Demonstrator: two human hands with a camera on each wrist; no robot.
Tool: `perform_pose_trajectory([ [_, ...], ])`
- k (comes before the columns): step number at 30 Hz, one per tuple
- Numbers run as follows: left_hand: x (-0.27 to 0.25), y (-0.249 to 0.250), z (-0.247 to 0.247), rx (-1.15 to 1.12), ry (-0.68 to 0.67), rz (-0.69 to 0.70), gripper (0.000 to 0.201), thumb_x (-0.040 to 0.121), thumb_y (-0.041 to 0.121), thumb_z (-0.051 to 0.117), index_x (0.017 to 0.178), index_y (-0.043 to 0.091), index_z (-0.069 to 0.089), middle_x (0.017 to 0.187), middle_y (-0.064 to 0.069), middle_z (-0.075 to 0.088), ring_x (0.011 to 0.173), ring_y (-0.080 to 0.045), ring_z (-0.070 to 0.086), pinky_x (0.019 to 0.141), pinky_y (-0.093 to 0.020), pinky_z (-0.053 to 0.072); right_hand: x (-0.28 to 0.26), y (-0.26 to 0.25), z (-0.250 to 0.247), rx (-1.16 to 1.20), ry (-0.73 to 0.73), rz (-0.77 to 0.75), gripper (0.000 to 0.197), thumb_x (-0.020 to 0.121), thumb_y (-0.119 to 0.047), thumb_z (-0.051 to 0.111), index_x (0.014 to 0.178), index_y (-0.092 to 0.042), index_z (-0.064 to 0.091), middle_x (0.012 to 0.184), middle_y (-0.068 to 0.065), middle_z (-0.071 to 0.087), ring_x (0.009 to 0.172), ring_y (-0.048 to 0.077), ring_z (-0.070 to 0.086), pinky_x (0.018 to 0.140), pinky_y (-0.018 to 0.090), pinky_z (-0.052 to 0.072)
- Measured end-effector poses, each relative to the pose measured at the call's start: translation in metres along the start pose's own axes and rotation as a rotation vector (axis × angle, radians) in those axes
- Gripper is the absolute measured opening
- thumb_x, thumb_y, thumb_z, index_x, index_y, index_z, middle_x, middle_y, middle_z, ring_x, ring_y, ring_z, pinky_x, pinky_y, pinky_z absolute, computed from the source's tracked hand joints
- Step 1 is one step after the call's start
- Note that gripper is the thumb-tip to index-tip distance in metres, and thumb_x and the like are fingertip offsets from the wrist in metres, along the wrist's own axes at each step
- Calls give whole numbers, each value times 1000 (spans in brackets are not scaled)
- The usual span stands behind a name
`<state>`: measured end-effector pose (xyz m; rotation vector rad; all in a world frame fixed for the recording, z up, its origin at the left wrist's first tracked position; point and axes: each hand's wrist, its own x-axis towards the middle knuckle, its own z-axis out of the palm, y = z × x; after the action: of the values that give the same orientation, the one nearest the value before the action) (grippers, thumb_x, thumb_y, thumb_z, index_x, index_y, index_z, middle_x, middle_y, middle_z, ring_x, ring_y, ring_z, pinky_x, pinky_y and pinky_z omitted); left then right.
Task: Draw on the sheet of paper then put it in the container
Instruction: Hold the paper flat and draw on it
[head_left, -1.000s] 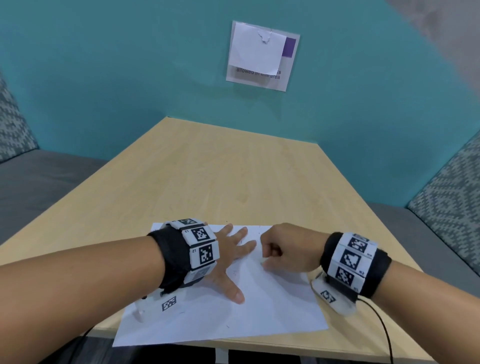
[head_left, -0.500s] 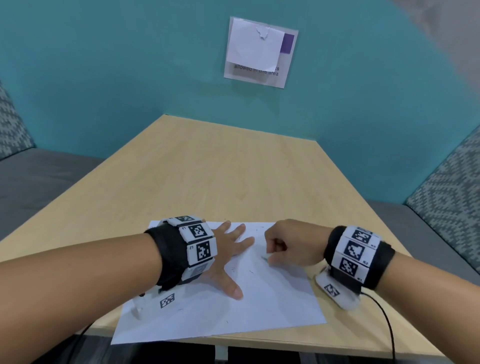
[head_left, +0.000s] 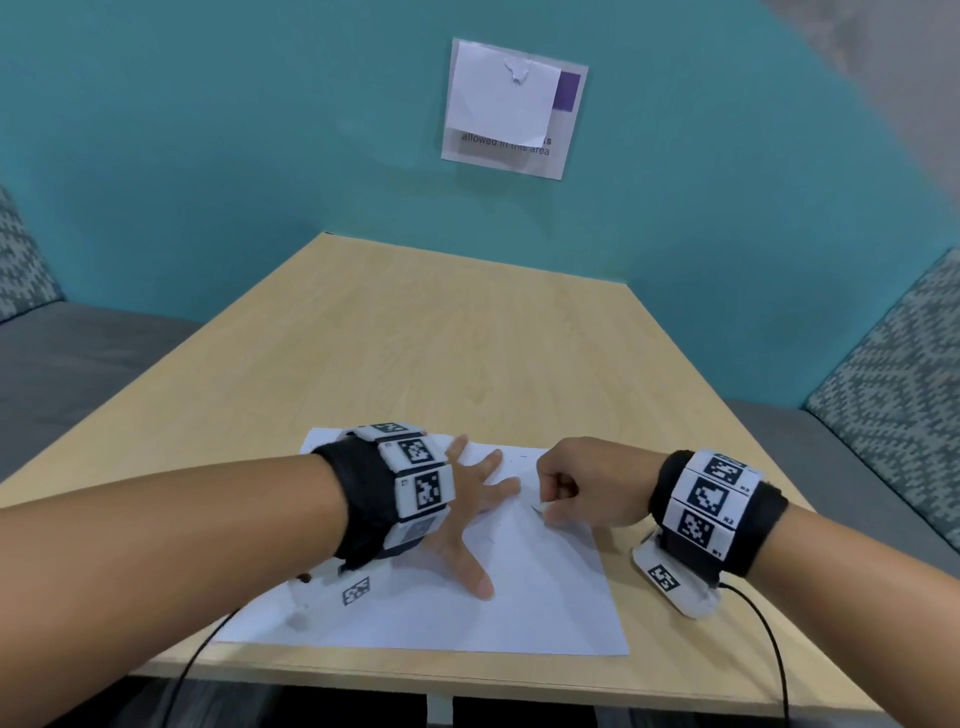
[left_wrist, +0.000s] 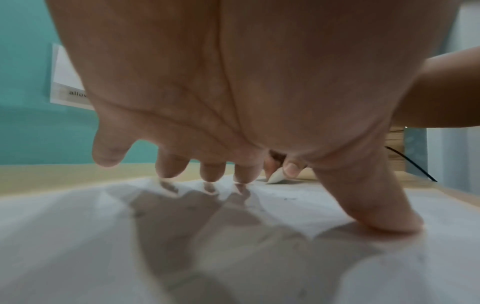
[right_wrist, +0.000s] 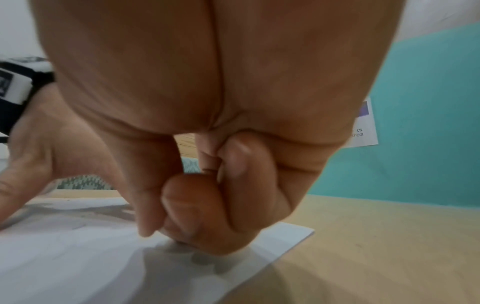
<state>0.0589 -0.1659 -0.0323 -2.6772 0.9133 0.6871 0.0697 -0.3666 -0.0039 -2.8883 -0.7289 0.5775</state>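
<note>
The sheet of paper lies flat on the desk, close to the near edge, its near corners almost at the lip. The left hand is spread on it, fingers straight and apart, with three fingertips and the thumb pressing down; in the left wrist view the little finger looks lifted clear. The right hand is curled tight, thumb and fingers pinching a small pale drawing tool whose tip meets the paper; it looks like a stub of chalk or crayon, but I cannot tell which. A few faint marks show on the sheet, so drawing seems under way.

A single thin sheet should be very light and limp, and apt to slide on the smooth wooden top, which is likely why the spread hand pins it. It will crease or tear if grabbed carelessly. Lying flush, it gives no purchase in the middle; the best hold is probably a corner or the near edge, slid slightly past the lip of the desk and pinched from above and below.

The far half of the desk lies beyond the sheet, reaching to the teal wall, with upholstered bench seats on both sides. No container is in view, so the path to it cannot be judged. The black cables trailing from the wrist cameras hang near the front edge and could snag the paper.
</note>
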Motion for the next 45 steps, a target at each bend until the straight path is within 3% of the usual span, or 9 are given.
perform_pose_trajectory([
  [8,8,8,-1,-119,51,75,108,77,71,67,155,48,-4,165,-3,-21,148,-39,-23,112,-67,-8,-21,-32,19,27,-78,-204,9,86,-23,62,84,-17,55,69,-8,52,60,9,45,61,26,42],
  [13,12,8,0,-75,34,45,116,73,78,64,153,48,-15,164,1,-24,148,-38,-24,111,-72,-6,-10,-12,2,12,-22,-73,12,86,-28,64,90,-16,62,71,-11,54,64,8,48,65,26,43],
  [17,9,9,-5,-71,24,61,103,76,75,64,154,52,1,164,0,-24,148,-38,-24,110,-76,-2,-16,-31,17,56,-92,-182,11,85,-26,63,88,-17,58,70,-9,54,61,7,47,62,25,43],
  [21,11,10,-3,-54,22,38,113,74,77,63,152,51,-14,164,0,-24,148,-40,-23,111,-74,-4,-9,-16,4,28,-12,-60,11,87,-27,65,86,-18,59,73,-9,55,65,8,48,64,25,42],
  [25,8,10,-6,-41,11,48,98,77,76,61,156,48,10,163,0,-27,147,-38,-27,111,-74,-4,-14,-35,18,61,-85,-171,16,86,-25,64,93,-10,62,74,-6,56,63,9,48,66,27,45],
  [29,10,9,-3,-57,24,48,112,74,78,62,153,49,-12,164,0,-24,148,-41,-23,110,-75,-4,-6,-17,0,9,-17,-68,15,86,-25,66,76,-23,55,68,-13,50,61,6,46,62,24,41],
  [33,11,8,-3,-77,23,58,101,76,75,64,153,52,4,164,0,-25,147,-41,-26,110,-75,-2,-14,-30,17,40,-104,-174,10,86,-26,64,85,-18,57,70,-11,52,62,8,47,64,27,43],
  [38,19,3,6,-59,51,36,121,69,85,59,151,48,-22,164,5,-24,148,-39,-26,110,-73,-6,-5,2,-4,1,0,-17,10,86,-28,66,81,-25,58,70,-13,53,63,6,47,60,20,37],
  [45,21,3,6,-52,50,41,121,68,86,59,150,49,-23,164,5,-24,148,-39,-24,110,-73,-5,-10,-4,0,38,-53,-68,19,87,-26,65,73,-32,53,68,-12,53,62,7,47,60,20,40],
])
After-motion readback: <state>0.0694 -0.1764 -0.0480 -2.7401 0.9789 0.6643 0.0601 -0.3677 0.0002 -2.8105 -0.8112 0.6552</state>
